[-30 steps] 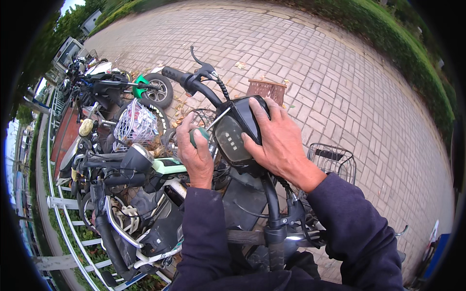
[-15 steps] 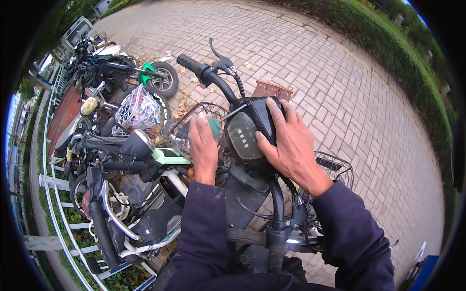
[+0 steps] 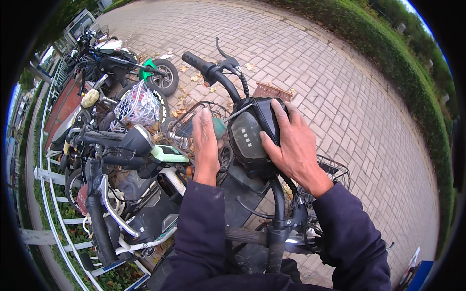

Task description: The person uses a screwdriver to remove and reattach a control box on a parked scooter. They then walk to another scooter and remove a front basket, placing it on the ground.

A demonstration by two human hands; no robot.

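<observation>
A screwdriver with a translucent green handle [image 3: 220, 128] is at my left hand [image 3: 207, 148], its handle against the inner side of the raised fingers. Its thin metal shaft [image 3: 239, 111] slants up to the upper left edge of a black dashboard housing [image 3: 265, 109]. That housing, with a dusty display panel [image 3: 246, 136], sits in the middle of an electric scooter's handlebar [image 3: 226, 86]. My right hand [image 3: 293, 150] grips the housing from the right, thumb by the display and fingers across the top. The screwdriver's tip is too small to make out.
Parked scooters crowd the left, one with a white wire basket [image 3: 138, 109]. A white railing [image 3: 56, 213] runs behind them. Ahead lie brick paving [image 3: 340, 87], a brown plastic crate [image 3: 274, 90] and a dark wire basket [image 3: 332, 169]. A hedge [image 3: 383, 53] borders the right.
My left hand has shifted slightly right and turned, with its fingers straighter beside the screwdriver handle. My right hand keeps its hold on the housing. The whole view has moved a little.
</observation>
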